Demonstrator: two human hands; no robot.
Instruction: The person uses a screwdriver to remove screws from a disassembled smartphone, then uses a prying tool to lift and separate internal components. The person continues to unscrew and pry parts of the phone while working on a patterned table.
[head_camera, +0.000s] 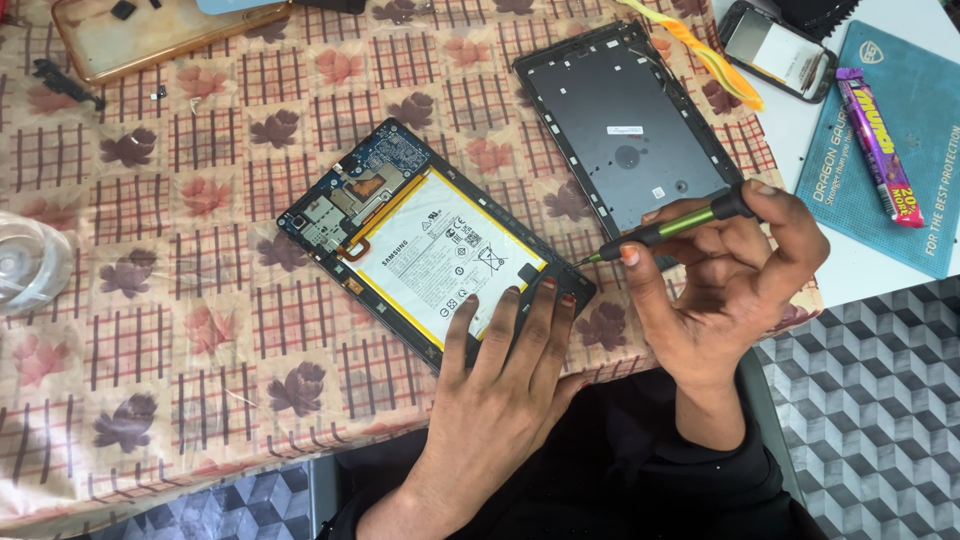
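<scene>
— What are the fingers doing?

— The left hand (500, 385) lies flat with its fingers (535, 320) spread slightly, pressing on the near corner of the opened tablet (430, 245). The right hand (735, 270) pinches a green-and-black screwdriver (668, 227) between thumb and fingers, its tip pointing at the tablet's right edge, just beside the left fingertips.

— And the tablet itself?

— It lies tilted on the checked, leaf-patterned cloth (180, 300) covering the worktop, back off, with the white battery (445, 255) and blue circuit board (385, 160) exposed.

— What lies around the tablet?

— Just right of it and farther back rests the dark back cover (625, 125), inside facing up, partly under the right hand. Beyond that cover, an orange plastic tool (700, 50) and a small phone frame (780, 50). Well right of the tablet lies a blue mat (900, 190) carrying a purple snack bar (878, 140). Far left of the tablet, a clear round container (25, 265); behind it, a clear phone case (150, 35).
</scene>
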